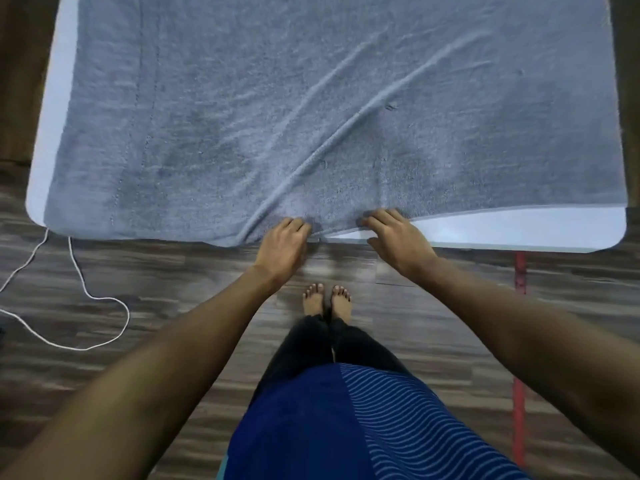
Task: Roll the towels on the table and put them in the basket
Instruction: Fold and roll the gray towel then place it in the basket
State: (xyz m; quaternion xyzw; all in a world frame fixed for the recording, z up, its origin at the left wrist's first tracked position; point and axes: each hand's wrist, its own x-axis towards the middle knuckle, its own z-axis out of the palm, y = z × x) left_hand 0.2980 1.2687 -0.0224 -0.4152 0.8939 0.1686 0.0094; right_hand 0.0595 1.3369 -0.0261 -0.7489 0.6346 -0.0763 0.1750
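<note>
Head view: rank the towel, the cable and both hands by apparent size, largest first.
1. towel
2. cable, by its span, though thin
3. left hand and right hand: alike, not ranked against each other

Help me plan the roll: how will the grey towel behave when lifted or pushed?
Probably floppy: the grey towel creases diagonally from where the left hand and right hand hold its near edge, so it should sag and bunch. Its thick pile likely grips the white table rather than sliding.
</note>
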